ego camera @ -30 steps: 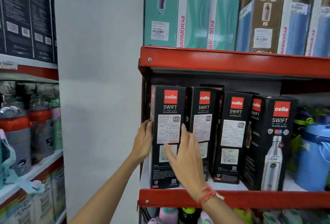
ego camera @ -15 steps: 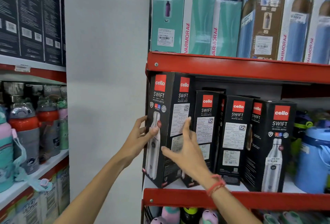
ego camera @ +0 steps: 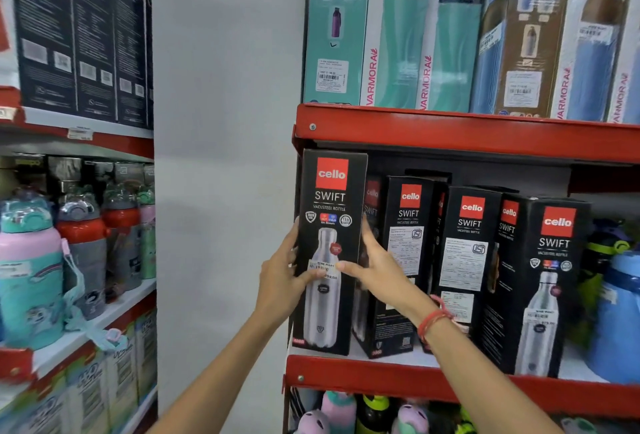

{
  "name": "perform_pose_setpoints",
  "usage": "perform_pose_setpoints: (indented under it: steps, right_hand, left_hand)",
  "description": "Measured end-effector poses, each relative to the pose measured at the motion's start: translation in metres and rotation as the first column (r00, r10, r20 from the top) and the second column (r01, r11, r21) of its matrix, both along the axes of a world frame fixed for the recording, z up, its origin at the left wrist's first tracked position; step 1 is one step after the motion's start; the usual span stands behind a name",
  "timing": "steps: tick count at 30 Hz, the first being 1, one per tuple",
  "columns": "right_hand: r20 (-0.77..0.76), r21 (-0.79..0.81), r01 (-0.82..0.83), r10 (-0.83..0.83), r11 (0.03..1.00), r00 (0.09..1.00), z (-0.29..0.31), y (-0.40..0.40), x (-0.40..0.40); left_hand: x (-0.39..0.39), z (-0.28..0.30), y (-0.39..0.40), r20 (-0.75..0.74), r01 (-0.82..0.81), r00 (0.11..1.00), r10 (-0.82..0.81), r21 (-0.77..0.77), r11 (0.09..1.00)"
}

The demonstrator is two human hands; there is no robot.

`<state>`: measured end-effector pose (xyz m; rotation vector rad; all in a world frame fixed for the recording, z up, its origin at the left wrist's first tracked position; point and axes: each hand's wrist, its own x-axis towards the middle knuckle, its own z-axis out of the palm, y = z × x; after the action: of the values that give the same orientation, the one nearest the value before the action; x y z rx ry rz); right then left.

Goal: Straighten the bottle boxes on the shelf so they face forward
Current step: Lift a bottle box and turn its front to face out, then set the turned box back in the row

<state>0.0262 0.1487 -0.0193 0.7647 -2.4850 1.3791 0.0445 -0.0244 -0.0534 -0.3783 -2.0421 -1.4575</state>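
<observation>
Several black Cello Swift bottle boxes stand on the red middle shelf [ego camera: 450,388]. The leftmost box [ego camera: 329,246] shows its front face with the steel bottle picture. My left hand [ego camera: 282,281] grips its left edge with the thumb on the front. My right hand [ego camera: 375,265] grips its right edge, thumb across the price sticker. The second box [ego camera: 407,253] and third box [ego camera: 467,260] show label-covered side faces. The rightmost box [ego camera: 550,278] shows its bottle front, angled a little.
Teal and blue Varmora boxes [ego camera: 408,28] fill the shelf above. A blue jug [ego camera: 620,316] stands at the right end. A white wall [ego camera: 221,156] borders the shelf's left. Flasks [ego camera: 83,243] line the left rack; small bottles sit below.
The leftmost box has been turned from its label side to its bottle-picture front, both hands rotating with it. The view shifted slightly left and down.
</observation>
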Motion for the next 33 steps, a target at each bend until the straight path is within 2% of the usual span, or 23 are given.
perform_pose_setpoints:
  steps: [8,12,14,16,19,21,22,25,28,30,33]
  right_hand:
    - [0.003,-0.069,0.122,-0.122,0.990,0.993,-0.028,-0.019,-0.026]
    - [-0.063,-0.063,0.196,-0.200,0.979,0.978,-0.038,-0.022,-0.034]
    - [-0.146,-0.010,0.285,-0.284,0.958,0.948,-0.039,-0.019,-0.035]
    - [-0.306,-0.005,0.419,-0.401,0.908,0.863,-0.036,-0.015,-0.030]
    - [-0.502,-0.276,0.495,-0.563,0.824,0.657,-0.028,-0.006,-0.020]
    - [-0.508,-0.368,0.560,-0.665,0.742,0.548,-0.030,0.005,-0.021]
    - [-0.461,-0.351,0.618,-0.704,0.703,0.539,-0.033,0.011,-0.026]
    - [-0.264,-0.155,0.729,-0.740,0.666,0.619,-0.044,0.022,-0.033]
    - [-0.166,-0.127,0.674,-0.685,0.728,0.709,-0.046,0.024,-0.032]
    - [-0.169,-0.145,0.645,-0.661,0.750,0.731,-0.043,0.029,-0.030]
    - [-0.189,-0.183,0.558,-0.586,0.810,0.788,-0.039,0.044,-0.020]
  left_hand:
    - [-0.035,-0.022,0.000,0.051,-0.017,0.999,0.017,0.001,1.000]
    - [-0.044,-0.027,0.001,0.055,-0.025,0.998,0.026,-0.003,1.000]
    - [-0.046,-0.029,0.001,0.056,-0.029,0.998,0.029,-0.012,1.000]
    - [-0.046,-0.031,0.000,0.061,-0.037,0.997,0.038,-0.009,0.999]
    - [-0.045,-0.032,0.000,0.085,-0.057,0.995,0.058,-0.009,0.998]
    - [-0.043,-0.031,0.002,0.100,-0.091,0.991,0.092,-0.021,0.996]
    - [-0.041,-0.030,0.004,0.090,-0.121,0.988,0.124,-0.029,0.992]
    - [-0.031,-0.028,0.016,-0.014,-0.266,0.964,0.266,-0.075,0.961]
    - [-0.023,-0.024,0.032,-0.187,-0.362,0.921,0.341,-0.087,0.928]
    - [-0.021,-0.019,0.043,-0.265,-0.344,0.911,0.315,-0.069,0.936]
    - [-0.017,-0.009,0.058,-0.250,-0.231,0.945,0.213,-0.044,0.972]
